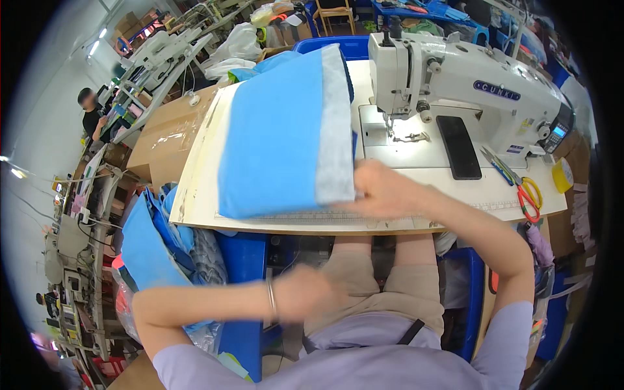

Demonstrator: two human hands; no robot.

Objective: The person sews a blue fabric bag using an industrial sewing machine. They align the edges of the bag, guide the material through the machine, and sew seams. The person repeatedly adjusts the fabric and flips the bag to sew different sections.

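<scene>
A light blue fabric piece [273, 130] with a pale grey strip along its right side lies on the white sewing table [416, 192]. My right hand [387, 188] is closed at the lower right corner of this fabric, its fingertips partly hidden at the edge. Over my lap, apart from the table, is my left hand [305, 292], with a bracelet at its wrist. Motion smears its fingers, so their state is unclear. The white sewing machine [455, 75] stands right of the fabric, its needle area beyond my right hand.
On the table's right are a black phone [458, 147], tweezers or snips [499, 166], red-and-yellow-handled scissors [530, 198] and yellow tape [562, 177]. More blue fabric [153, 240] hangs at the lower left. Left of the table sits a cardboard box [172, 133]. Farther left, a person [94, 117] is among benches.
</scene>
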